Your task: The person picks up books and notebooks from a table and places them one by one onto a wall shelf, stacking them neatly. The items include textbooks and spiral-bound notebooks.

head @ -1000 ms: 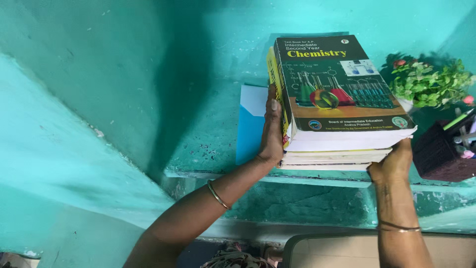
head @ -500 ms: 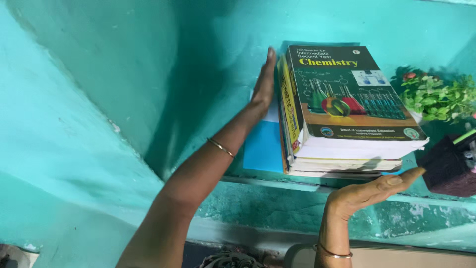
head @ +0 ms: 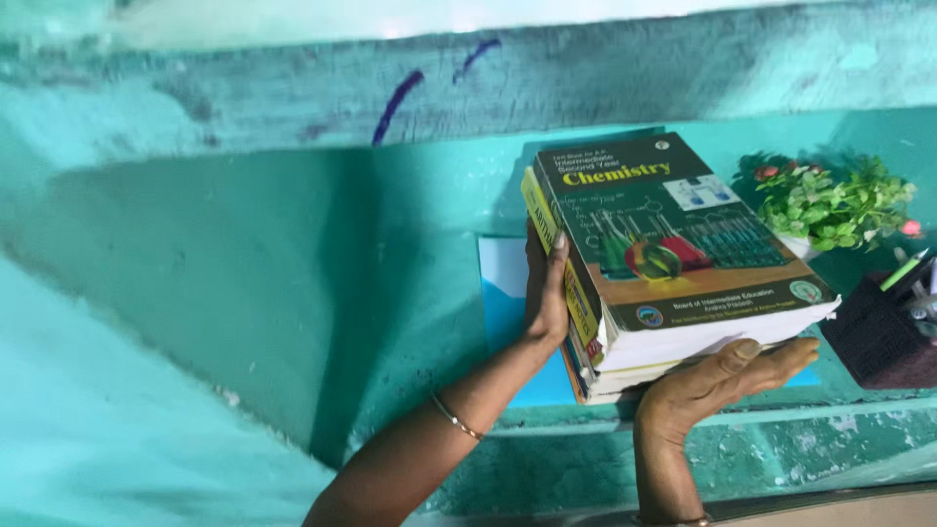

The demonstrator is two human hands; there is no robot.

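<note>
A stack of several books (head: 625, 332) sits in a turquoise wall niche, with a dark green textbook (head: 673, 234) on top. My left hand (head: 547, 293) grips the stack's left side, fingers on the spines. Palm up, my right hand (head: 727, 376) lies under the stack's front right edge and bears it. The stack is tilted, its front raised off the shelf. Under it lies a blue and white sheet (head: 508, 303).
A small green plant with pink flowers (head: 830, 205) stands right of the books. A dark woven pen holder (head: 883, 337) with pens is at the far right. The niche's shelf edge (head: 683, 420) runs below; the left wall slants in close.
My left hand came back from flat beside the stack and closed on its side. My right hand slid under the front edge, and the stack tilted up. The view shifted upward.
</note>
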